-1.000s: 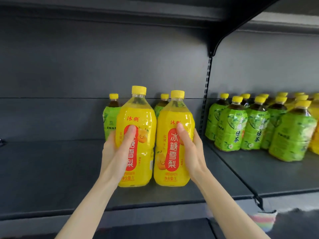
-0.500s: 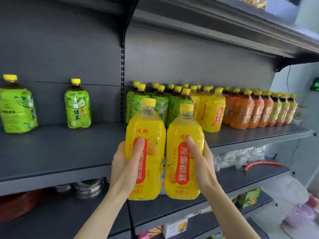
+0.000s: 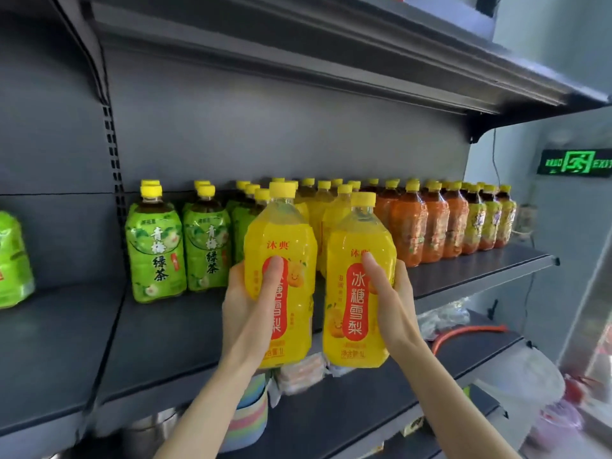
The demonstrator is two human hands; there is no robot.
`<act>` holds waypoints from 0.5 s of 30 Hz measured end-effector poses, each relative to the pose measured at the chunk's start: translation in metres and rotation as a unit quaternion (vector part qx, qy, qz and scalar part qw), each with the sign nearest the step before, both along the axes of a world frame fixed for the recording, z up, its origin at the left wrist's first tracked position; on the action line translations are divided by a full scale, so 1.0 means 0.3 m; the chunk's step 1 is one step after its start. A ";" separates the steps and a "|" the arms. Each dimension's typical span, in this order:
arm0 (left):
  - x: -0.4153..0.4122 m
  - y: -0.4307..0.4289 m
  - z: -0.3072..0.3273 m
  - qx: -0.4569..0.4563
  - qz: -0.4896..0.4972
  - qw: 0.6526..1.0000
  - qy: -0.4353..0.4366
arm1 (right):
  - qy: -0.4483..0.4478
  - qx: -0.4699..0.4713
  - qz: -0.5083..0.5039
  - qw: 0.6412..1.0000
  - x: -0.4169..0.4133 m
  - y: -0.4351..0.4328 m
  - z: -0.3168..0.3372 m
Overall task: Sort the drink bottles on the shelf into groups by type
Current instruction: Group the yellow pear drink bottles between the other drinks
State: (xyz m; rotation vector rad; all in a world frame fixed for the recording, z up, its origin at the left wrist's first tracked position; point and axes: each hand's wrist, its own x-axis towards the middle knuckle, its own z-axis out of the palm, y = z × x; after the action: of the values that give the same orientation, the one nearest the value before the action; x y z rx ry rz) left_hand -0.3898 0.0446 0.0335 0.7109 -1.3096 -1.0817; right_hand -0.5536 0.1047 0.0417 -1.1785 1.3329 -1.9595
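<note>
Each of my hands grips one big yellow pear-drink bottle, held upright in the air in front of the shelf point(image 3: 480, 270). My left hand point(image 3: 246, 304) wraps the left yellow bottle point(image 3: 281, 233). My right hand point(image 3: 389, 299) wraps the right yellow bottle point(image 3: 357, 246). Behind them on the shelf stand green tea bottles point(image 3: 155, 250) on the left, more yellow bottles point(image 3: 326, 207) in the middle, orange bottles point(image 3: 417, 223) and then yellow-labelled dark bottles point(image 3: 486, 220) at the right end.
One more green bottle point(image 3: 13, 260) stands on the neighbouring shelf bay at far left. An upper shelf point(image 3: 298, 54) overhangs the bottles. Lower shelves hold an orange hose point(image 3: 470, 331), packets and striped bowls point(image 3: 248, 422). A lit exit sign point(image 3: 576, 162) hangs on the right wall.
I have carried both yellow bottles from the left bay to the right, and they now hang in front of the yellow group. The view has swung right and closer to the shelf.
</note>
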 end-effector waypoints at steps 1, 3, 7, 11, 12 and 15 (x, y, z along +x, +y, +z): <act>-0.048 -0.027 -0.004 0.003 0.003 1.000 0.002 | 0.002 0.009 -0.003 1.000 -0.046 -0.029 -0.006; -0.139 -0.077 -0.008 0.007 0.004 1.000 0.006 | 0.019 0.014 -0.006 1.000 -0.125 -0.076 -0.010; -0.295 -0.169 -0.019 0.006 0.017 1.000 -0.006 | -0.003 0.009 -0.021 1.000 -0.284 -0.159 -0.007; -0.405 -0.235 -0.037 0.003 0.039 0.999 -0.017 | 0.024 0.014 -0.011 1.000 -0.416 -0.233 0.002; -0.428 -0.252 -0.041 0.002 0.051 0.999 -0.015 | 0.015 0.012 -0.003 1.000 -0.444 -0.251 0.001; -0.486 -0.279 -0.059 -0.005 0.084 0.996 -0.026 | 0.018 0.006 0.027 0.999 -0.527 -0.313 -0.016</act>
State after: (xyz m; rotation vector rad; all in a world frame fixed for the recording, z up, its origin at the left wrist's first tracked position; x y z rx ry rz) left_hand -0.5355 -0.0390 0.0157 0.8324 -1.2740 -0.9257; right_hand -0.7118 0.0108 0.0370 -1.2379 1.3145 -1.8985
